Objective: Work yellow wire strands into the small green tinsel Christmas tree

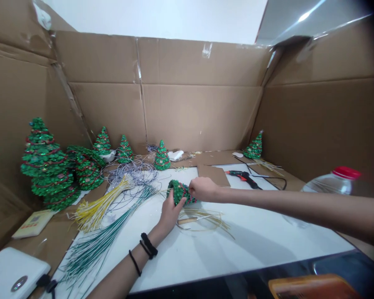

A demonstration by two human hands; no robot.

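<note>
A small green beaded Christmas tree (176,192) lies on its side in my left hand (169,211), its dark open base turned to the left. My left fingers and thumb wrap around it near that base. At the tree's right part, my right hand (202,189) is closed in a fist, touching it; whatever the fingers pinch is hidden. Pale strands stick out to the left of the tree. Just below, on the white board (252,245), lie a wooden-handled tool (187,221) with a thin metal shaft and a bunch of yellowish strands (220,222).
Bundles of yellow strands (102,207) and green strands (109,236) spread at left, beside tangled purple wire (131,172). Several finished trees (46,166) stand behind. A glue gun (244,178), cardboard piece (213,175) and red-capped plastic jar (327,182) are to the right. Cardboard walls surround the table.
</note>
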